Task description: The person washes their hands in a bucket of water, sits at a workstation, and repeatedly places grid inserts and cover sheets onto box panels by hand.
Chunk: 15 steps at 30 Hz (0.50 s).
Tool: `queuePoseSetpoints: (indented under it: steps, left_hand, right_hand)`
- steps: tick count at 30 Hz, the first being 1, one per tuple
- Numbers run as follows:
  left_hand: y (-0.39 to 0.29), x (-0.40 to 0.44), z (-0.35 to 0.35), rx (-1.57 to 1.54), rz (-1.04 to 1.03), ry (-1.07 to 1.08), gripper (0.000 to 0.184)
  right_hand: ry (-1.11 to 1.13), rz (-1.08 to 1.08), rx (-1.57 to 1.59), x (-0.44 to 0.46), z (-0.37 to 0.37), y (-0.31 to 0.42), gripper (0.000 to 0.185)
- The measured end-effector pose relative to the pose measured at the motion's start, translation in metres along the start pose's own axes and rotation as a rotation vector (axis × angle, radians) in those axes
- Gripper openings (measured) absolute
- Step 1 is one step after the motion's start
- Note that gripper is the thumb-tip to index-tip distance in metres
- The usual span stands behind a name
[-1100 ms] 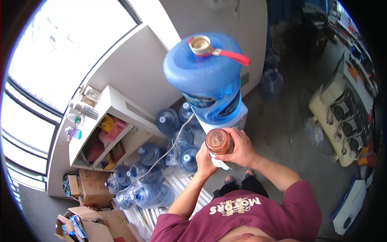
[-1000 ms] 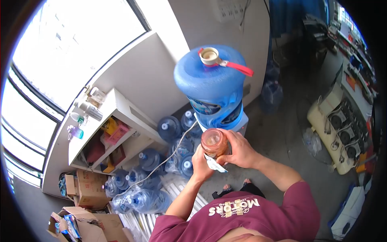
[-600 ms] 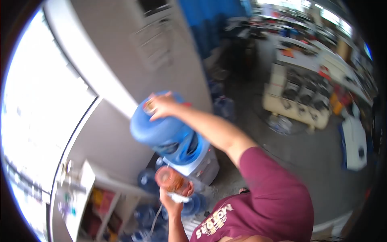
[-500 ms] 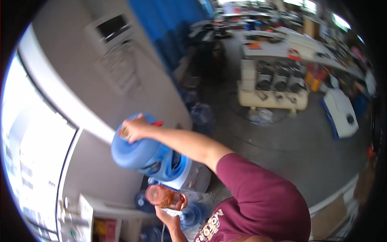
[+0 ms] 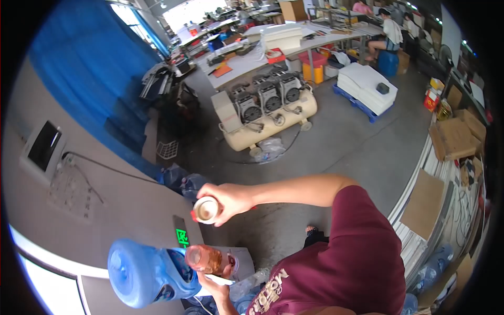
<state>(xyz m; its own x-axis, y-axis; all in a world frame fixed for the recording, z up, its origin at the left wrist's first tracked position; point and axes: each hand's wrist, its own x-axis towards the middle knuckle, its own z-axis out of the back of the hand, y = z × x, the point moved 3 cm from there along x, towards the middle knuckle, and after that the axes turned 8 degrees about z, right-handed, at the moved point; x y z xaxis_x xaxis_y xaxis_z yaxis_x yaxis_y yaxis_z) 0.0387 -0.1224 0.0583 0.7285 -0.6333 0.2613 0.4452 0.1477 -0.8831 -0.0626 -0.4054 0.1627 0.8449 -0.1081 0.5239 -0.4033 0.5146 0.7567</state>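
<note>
Away from the jug (image 5: 131,270) now, the right hand (image 5: 231,200) clasps the lid (image 5: 207,209), the left hand (image 5: 215,287) the jar (image 5: 205,259).

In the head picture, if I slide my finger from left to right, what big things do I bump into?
The wall-mounted screen, then the blue water jug, the reddish bottle in the left hand, the air compressor, the white stack, and the cardboard box.

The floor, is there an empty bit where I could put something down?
Grey floor lies mostly bare between the compressor, the white stack and the maroon sleeve. It's crowded by the cardboard box at the picture's right edge and around the water dispenser.
</note>
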Motion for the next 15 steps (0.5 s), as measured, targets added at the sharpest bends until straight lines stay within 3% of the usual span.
queuePoseSetpoints:
  steps: [4, 7, 11, 14, 15]
  left_hand:
    - [-0.054, 0.047, -0.094, -0.057, -0.041, 0.182, 0.075]
    - [-0.068, 0.077, -0.168, -0.217, -0.021, 0.301, 0.075]
    - [-0.065, 0.111, -0.243, -0.212, 0.050, 0.361, 0.073]
    - [-0.084, 0.141, -0.273, -0.120, -0.028, 0.342, 0.075]
    - [-0.089, 0.151, -0.280, -0.219, 0.000, 0.344, 0.075]
  right_hand:
    - [-0.064, -0.103, -0.114, -0.074, 0.095, 0.005, 0.069]
    - [-0.259, -0.041, 0.135, -0.126, 0.154, -0.010, 0.070]
    - [-0.519, -0.455, 0.359, -0.192, 0.238, -0.004, 0.086]
    - [-0.710, -0.391, 0.186, -0.241, 0.283, -0.031, 0.074]
    - [-0.760, -0.341, 0.219, -0.256, 0.295, -0.044, 0.072]
